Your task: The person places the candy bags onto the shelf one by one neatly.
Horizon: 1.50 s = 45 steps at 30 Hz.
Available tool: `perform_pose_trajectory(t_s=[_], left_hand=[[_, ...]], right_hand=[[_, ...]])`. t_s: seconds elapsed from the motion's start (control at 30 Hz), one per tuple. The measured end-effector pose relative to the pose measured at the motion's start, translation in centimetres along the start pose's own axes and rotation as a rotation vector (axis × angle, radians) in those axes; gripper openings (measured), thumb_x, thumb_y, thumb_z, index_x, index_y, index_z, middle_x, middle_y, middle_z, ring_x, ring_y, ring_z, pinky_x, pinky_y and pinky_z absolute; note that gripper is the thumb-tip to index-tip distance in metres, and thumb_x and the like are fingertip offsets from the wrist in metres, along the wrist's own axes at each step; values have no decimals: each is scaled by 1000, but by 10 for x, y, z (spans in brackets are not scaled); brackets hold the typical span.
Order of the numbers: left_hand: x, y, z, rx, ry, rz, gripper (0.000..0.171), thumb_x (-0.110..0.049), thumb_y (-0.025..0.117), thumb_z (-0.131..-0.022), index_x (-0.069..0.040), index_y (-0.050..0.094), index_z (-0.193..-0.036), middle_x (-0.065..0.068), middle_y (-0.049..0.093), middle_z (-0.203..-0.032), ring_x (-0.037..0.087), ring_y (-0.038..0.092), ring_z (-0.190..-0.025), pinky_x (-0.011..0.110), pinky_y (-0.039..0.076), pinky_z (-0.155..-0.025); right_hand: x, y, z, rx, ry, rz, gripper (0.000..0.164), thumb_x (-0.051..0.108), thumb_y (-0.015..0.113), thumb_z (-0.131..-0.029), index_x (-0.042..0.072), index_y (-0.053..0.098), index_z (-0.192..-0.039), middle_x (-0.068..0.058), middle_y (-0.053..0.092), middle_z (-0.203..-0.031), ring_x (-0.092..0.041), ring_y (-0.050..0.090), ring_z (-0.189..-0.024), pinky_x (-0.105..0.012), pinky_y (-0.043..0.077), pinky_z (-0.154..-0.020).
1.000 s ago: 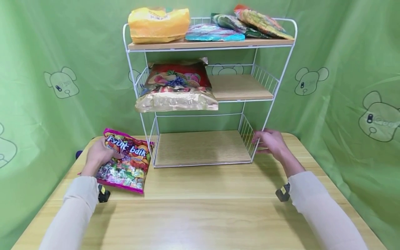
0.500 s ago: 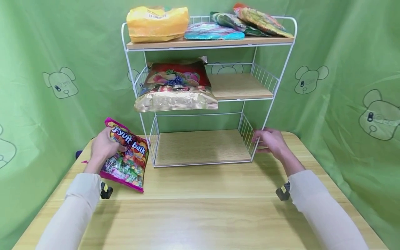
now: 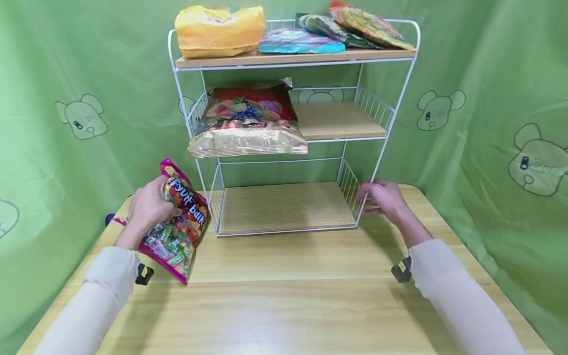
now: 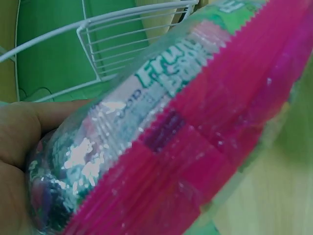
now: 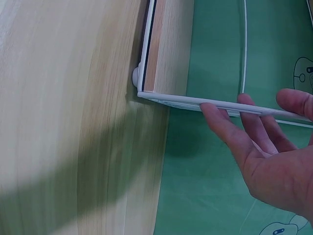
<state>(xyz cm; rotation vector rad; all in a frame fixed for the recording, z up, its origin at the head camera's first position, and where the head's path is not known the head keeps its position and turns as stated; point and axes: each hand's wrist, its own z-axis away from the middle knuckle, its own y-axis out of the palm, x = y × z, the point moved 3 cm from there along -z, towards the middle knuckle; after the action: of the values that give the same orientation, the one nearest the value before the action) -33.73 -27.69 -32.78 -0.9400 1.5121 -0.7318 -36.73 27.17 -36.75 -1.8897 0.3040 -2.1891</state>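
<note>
My left hand grips a candy bag with pink edges and "Fyuit baik" lettering. Tilted, the bag stands left of the white wire shelf rack; its upper right side overlaps the rack's left post in the head view. Its pink seam and clear plastic fill most of the left wrist view, where part of the hand shows at the left edge. At the rack's lower right, my right hand holds the front post, with the thumb on one side and the fingers on the other in the right wrist view.
A gold and red candy bag lies on the middle shelf, its front end jutting past the edge. On top are a yellow bag, a blue packet and two overlapping packets. Green cloth surrounds the wooden table.
The left hand has lifted the top of the candy bag and turned it more upright, its lower corner shifting toward the front. The right hand has stayed at the rack's post.
</note>
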Motion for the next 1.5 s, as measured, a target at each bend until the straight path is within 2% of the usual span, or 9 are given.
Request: perform_pose_trajectory(t_s=[0.2, 0.53, 0.77, 0.9, 1.07, 1.2, 1.3, 1.37, 1.5], left_hand=[[-12, -8, 5, 66, 41, -41, 102, -14, 91, -66, -4, 38, -153, 29, 65, -125, 48, 65, -103, 70, 47, -98], [-19, -24, 18, 157, 79, -124, 105, -16, 90, -68, 2, 32, -154, 35, 53, -139, 52, 62, -108, 73, 43, -101], [-30, -28, 29, 195, 132, -142, 83, -15, 91, -66, -4, 53, -139, 25, 69, -121, 40, 69, -94, 65, 55, -84], [-39, -30, 36, 217, 164, -162, 92, -16, 92, -66, -4, 48, -146, 26, 66, -127, 36, 70, -92, 65, 56, -84], [-54, -33, 47, 223, 222, -183, 84, -15, 91, -65, -5, 54, -141, 20, 72, -117, 27, 70, -82, 60, 59, -80], [-66, -30, 57, 234, 258, -171, 80, -9, 90, -65, -2, 56, -137, 20, 72, -115, 31, 71, -86, 56, 61, -82], [-73, -28, 62, 225, 273, -179, 72, -8, 90, -64, -4, 60, -129, 16, 73, -110, 29, 71, -84, 54, 62, -80], [-76, -28, 64, 208, 285, -190, 61, -9, 90, -63, -9, 64, -119, 9, 74, -100, 24, 68, -77, 49, 62, -74], [-81, -30, 69, 175, 305, -202, 56, -11, 92, -64, -12, 65, -113, 5, 73, -94, 21, 66, -73, 49, 61, -73]], right_hand=[[0, -1, 4, -6, -1, 1, 55, 19, 55, -98, -5, 41, -146, -27, 52, -135, -14, 69, -87, -45, 61, -93], [1, 2, 2, -8, -4, -4, 55, 16, 56, -96, -5, 43, -145, -21, 55, -130, -15, 70, -88, -46, 61, -94], [0, 2, 2, -10, -8, 6, 54, 19, 54, -98, -7, 43, -144, -29, 53, -134, -15, 70, -86, -47, 61, -92], [0, 1, 2, -11, -7, 6, 54, 19, 54, -98, -7, 43, -144, -30, 52, -135, -15, 70, -86, -47, 61, -92], [0, 1, 1, -4, -3, 0, 56, 17, 54, -97, -6, 41, -146, -27, 52, -135, -15, 70, -87, -47, 61, -93], [1, 2, 0, -2, -3, -4, 56, 16, 54, -97, -5, 41, -147, -27, 52, -136, -15, 70, -88, -46, 62, -92], [2, 2, 0, -4, -4, -3, 57, 17, 54, -97, -5, 40, -148, -29, 52, -136, -15, 70, -88, -46, 62, -91], [2, 2, 1, -6, -3, 1, 57, 17, 54, -97, -5, 40, -148, -28, 53, -134, -15, 70, -87, -46, 62, -91], [1, 1, 1, -9, 2, 3, 56, 18, 53, -98, -5, 40, -147, -29, 52, -136, -15, 69, -87, -47, 61, -92]])
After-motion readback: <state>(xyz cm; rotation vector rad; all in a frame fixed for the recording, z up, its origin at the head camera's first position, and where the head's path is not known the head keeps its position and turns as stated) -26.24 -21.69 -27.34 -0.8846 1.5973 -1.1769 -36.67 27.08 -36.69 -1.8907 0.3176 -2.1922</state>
